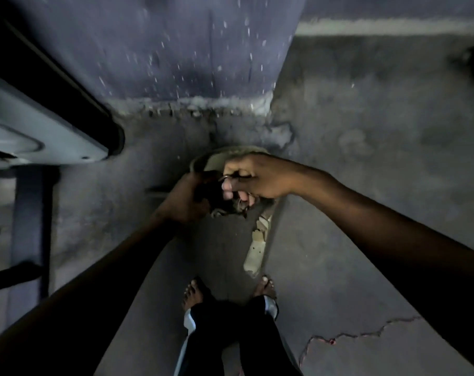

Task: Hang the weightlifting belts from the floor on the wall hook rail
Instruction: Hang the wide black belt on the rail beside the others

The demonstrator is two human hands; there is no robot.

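A wide, dark weightlifting belt with a worn, pale-lined inner face (225, 240) is held in both hands above the grey, cracked concrete floor (352, 213), and its long body hangs down toward the bare feet (193, 293). The right hand (253, 177) is clenched over the upper end, with the fingers (227, 189) curled tight around dark, bunched material there. The left hand (185, 199) is wrapped around the same end from the other side; its fingers are hidden behind the belt, so only a closed hold can be judged. A tan curved edge (230, 153) shows just above the hands; whether it belongs to this belt or a second one cannot be told. The hook rail is not in view; only the blue, chipped wall (189, 63) and a pale machine part (40, 126) at the left are seen.

The lifting step appears to be in hand. It would be done best if the buckle end were kept gathered in both hands, so that a loop stays free for a hook. The hanging tail should be kept clear of the feet while the belt is raised, and the worn lining should not be dragged across the floor.
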